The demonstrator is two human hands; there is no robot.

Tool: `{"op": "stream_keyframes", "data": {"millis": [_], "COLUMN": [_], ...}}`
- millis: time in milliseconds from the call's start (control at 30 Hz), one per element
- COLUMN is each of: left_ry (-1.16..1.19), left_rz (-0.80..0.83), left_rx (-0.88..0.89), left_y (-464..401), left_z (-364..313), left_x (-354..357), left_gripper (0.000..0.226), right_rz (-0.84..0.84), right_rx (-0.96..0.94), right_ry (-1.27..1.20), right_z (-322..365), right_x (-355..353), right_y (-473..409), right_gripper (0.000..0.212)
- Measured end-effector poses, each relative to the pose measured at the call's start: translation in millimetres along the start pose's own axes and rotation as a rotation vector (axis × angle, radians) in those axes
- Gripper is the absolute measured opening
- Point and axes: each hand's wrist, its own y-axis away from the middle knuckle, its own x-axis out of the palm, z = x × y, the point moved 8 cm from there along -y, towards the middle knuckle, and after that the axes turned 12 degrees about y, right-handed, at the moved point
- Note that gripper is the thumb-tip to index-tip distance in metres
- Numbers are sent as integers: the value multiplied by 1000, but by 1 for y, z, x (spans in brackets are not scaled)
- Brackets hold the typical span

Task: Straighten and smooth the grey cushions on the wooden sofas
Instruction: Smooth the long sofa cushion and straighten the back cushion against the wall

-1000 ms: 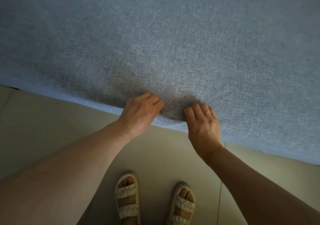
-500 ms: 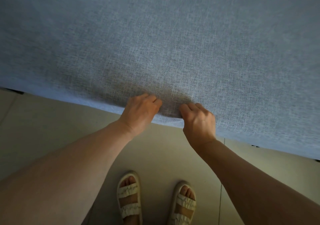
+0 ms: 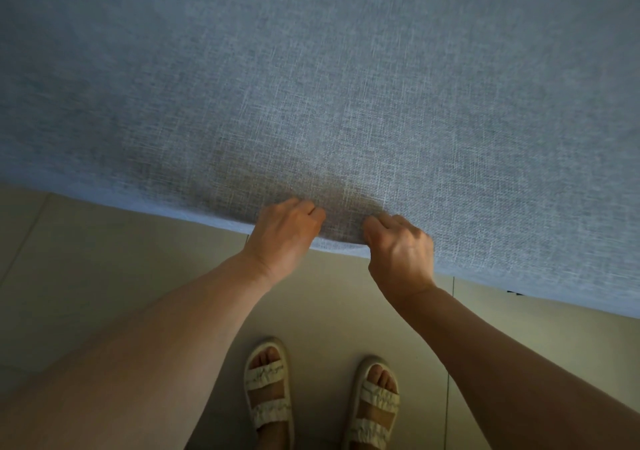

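In the head view, the grey cushion [image 3: 346, 86] filled the upper part of the frame, its near edge running as a long line from the left, falling toward the lower right, above the pale tiled floor [image 3: 86, 276]. The left hand [image 3: 285, 231] and right hand [image 3: 401, 245] sat close together at that edge, knuckles up, fingers curled over the fabric and gripping it; a small fold rose between them. Both forearms reached forward from below. Two cream sandals [image 3: 272, 390] stood on the floor beneath.
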Motion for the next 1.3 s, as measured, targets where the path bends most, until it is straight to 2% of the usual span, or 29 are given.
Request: {"op": "stream_keyframes", "data": {"millis": [200,500,667,767,867,933,1300], "left_ry": [32,-5,-17,-2,7,6,29], "left_rz": [12,32,60,72,76,83,160], "left_rx": [-17,-21,-26,-29,-27,-31,-89], "left_y": [13,32,46,53,60,65,101], "left_z": [-7,-20,-27,-30,-33,-36,-53], "left_x": [-1,-6,-4,-3,-3,-4,-3], "left_gripper": [39,33,37,38,37,37,37], "right_rz": [44,136,124,108,140,180,249], "right_rx": [4,-18,-31,-26,-14,-20,-66], "right_ry": [10,2,-24,-15,-15,-8,-69], "right_z": [5,14,20,23,25,27,44], "right_x": [-5,-10,-19,-23,-24,-25,-39], "right_y": [10,29,41,48,55,59,94], "right_gripper": [21,37,18,15,34,39,39]}}
